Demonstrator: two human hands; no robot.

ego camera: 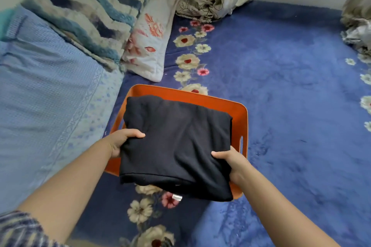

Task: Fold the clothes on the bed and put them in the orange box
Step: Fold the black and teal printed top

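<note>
Blue floral bed (281, 90), orange box (239, 112) under folded black garment (176, 142), both hands (118, 140) (233, 161) gripping its sides.

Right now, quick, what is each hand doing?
Left hand: grips the left edge of the folded black garment, thumb on top.
Right hand: grips its right edge, over the orange box.
</note>
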